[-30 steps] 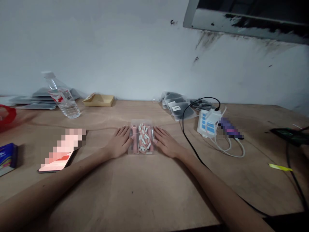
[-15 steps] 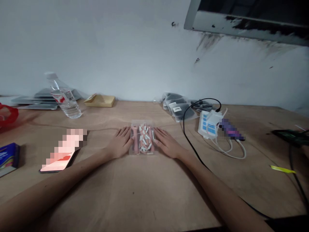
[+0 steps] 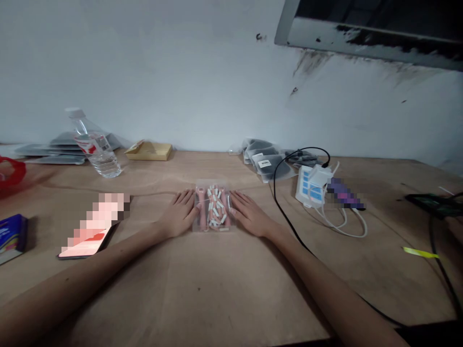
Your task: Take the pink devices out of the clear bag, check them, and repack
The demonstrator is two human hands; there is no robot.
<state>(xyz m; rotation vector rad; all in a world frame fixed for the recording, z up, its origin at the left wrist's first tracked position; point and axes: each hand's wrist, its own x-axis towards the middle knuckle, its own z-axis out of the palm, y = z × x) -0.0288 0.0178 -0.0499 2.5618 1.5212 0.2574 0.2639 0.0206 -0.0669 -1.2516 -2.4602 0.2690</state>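
A pink-and-white beaded jump rope (image 3: 217, 208) with pink handles lies in a clear plastic bag (image 3: 213, 230) in the middle of the table. Flat on the wood at its left side rests my left hand (image 3: 180, 212), fingers stretched forward and thumb at the bag's edge. On the opposite side my right hand (image 3: 249, 212) also lies flat, its thumb and fingers beside the bag's right edge. Neither hand grips anything.
Left of my arms are a lit phone (image 3: 94, 231), a blue box (image 3: 13, 236) and a tilted water bottle (image 3: 96, 147). A shallow yellowish box (image 3: 150, 152) and bagged grey items (image 3: 265, 159) sit near the wall. A power strip (image 3: 310, 187) with cables stands at right.
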